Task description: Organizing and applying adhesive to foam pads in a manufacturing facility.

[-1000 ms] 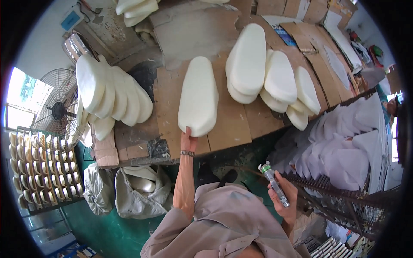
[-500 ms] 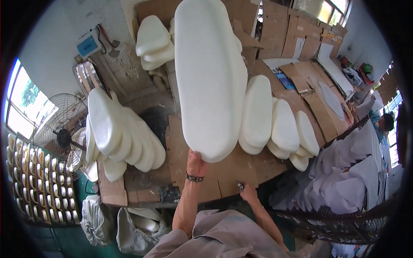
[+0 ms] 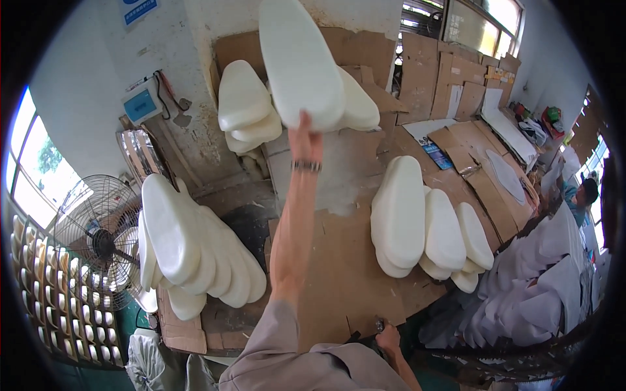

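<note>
The cream slab [image 3: 301,68] moved away, its long axis pointing forward-left.

The left hand [image 3: 305,139] is blurred, the held white slab [image 3: 301,65] cropped above, the grey sack [image 3: 147,366] below.

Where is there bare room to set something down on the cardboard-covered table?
Bare brown cardboard lies between the person's left forearm and the nearest stack of smooth oblong cream slabs to the right. Crowded: left of that forearm, with an overlapping row of rounded cream slabs.
</note>
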A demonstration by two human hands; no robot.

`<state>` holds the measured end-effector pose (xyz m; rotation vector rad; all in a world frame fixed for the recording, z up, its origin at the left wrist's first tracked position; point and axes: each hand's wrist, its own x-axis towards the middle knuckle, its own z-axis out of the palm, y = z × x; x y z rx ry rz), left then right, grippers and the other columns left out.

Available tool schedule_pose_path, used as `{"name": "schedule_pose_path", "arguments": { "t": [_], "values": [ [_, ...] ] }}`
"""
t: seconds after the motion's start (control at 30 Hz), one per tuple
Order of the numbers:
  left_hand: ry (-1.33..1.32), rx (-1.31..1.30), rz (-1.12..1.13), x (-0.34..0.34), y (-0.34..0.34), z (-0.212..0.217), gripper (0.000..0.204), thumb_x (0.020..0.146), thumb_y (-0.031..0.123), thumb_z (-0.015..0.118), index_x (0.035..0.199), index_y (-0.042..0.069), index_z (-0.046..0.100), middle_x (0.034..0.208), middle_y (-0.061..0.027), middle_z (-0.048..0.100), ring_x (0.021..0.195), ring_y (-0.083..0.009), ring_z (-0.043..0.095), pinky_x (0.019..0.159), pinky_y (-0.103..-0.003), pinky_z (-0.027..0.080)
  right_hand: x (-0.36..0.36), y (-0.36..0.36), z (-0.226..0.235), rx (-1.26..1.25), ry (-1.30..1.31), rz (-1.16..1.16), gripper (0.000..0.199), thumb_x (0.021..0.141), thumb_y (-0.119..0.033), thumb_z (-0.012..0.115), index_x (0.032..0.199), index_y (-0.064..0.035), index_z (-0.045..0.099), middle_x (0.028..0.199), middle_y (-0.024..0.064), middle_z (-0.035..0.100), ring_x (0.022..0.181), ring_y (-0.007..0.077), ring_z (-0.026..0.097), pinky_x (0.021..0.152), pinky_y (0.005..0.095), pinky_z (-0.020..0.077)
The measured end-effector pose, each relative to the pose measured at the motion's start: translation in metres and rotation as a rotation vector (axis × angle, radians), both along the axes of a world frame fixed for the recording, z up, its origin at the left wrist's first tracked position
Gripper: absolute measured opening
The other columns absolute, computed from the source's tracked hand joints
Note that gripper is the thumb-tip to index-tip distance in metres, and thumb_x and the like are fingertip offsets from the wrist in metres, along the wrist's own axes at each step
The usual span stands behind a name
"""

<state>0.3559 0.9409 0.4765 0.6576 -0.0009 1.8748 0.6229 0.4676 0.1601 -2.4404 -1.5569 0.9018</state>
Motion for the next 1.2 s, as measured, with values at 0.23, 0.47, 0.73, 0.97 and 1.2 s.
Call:
{"name": "schedule_pose_path", "arguments": {
  "t": [0.23, 0.47, 0.73, 0.97, 1.2],
  "values": [
    [-0.121, -0.356, -0.011, -0.014, 0.164, 0.076, 0.065, 0.085, 0.015, 0.081, 0.139, 0.009, 0.045, 0.128, -0.0109, 0.061, 0.108, -0.0301, 0.064, 0.083, -0.047, 0.061, -0.003, 0.004, 0.001, -0.049, -0.018, -0.039, 0.042, 0.08, -0.008, 0.063, 0.122, -0.0061, 0.063, 0.105, 0.0269, 0.069, 0.102, 0.0457, 0.065, 0.09, 0.0526, 0.0523],
    [0.018, -0.391, -0.008, -0.037, 0.162, 0.036, 0.054, 0.088, 0.036, 0.076, 0.124, 0.005, 0.049, 0.119, -0.0138, 0.063, 0.097, -0.0301, 0.068, 0.08, -0.044, 0.063, -0.003, 0.004, 0.001, -0.025, -0.002, -0.051, 0.051, 0.078, -0.009, 0.064, 0.129, -0.0047, 0.059, 0.108, 0.0288, 0.068, 0.103, 0.0464, 0.064, 0.09, 0.0521, 0.0524],
    [0.254, -0.49, -0.369, -0.007, -0.114, -0.171, 0.034, 0.102, 0.025, 0.059, 0.13, 0.007, 0.056, 0.112, -0.0086, 0.069, 0.096, -0.0197, 0.068, 0.086, -0.039, 0.057, 0.018, 0.009, 0.008, 0.019, 0.079, 0.051, 0.045, 0.083, -0.013, 0.063, 0.128, -0.0054, 0.06, 0.105, 0.03, 0.067, 0.102, 0.0489, 0.062, 0.086, 0.0538, 0.0504],
    [0.412, -1.402, -0.182, -0.065, -0.532, -0.402, 0.04, 0.097, 0.019, 0.066, 0.133, 0.005, 0.057, 0.105, -0.008, 0.071, 0.087, -0.0176, 0.068, 0.075, -0.033, 0.058, -0.037, 0.07, 0.049, 0.287, 0.176, 0.302, 0.051, 0.086, -0.015, 0.065, 0.135, -0.0017, 0.056, 0.108, 0.0294, 0.066, 0.105, 0.0461, 0.062, 0.089, 0.0496, 0.0491],
    [0.067, -2.153, 0.666, -0.061, -0.919, -0.421, 0.03, 0.089, 0.006, 0.064, 0.119, 0.003, 0.065, 0.079, -0.0066, 0.066, 0.058, -0.0151, 0.06, 0.047, -0.031, 0.049, -0.006, 0.137, -0.051, 0.544, -0.32, 0.705, 0.08, 0.096, -0.035, 0.061, 0.155, 0.0017, 0.021, 0.154, 0.0257, 0.032, 0.134, 0.0514, 0.036, 0.106, 0.0549, 0.0399]
  ]
}}
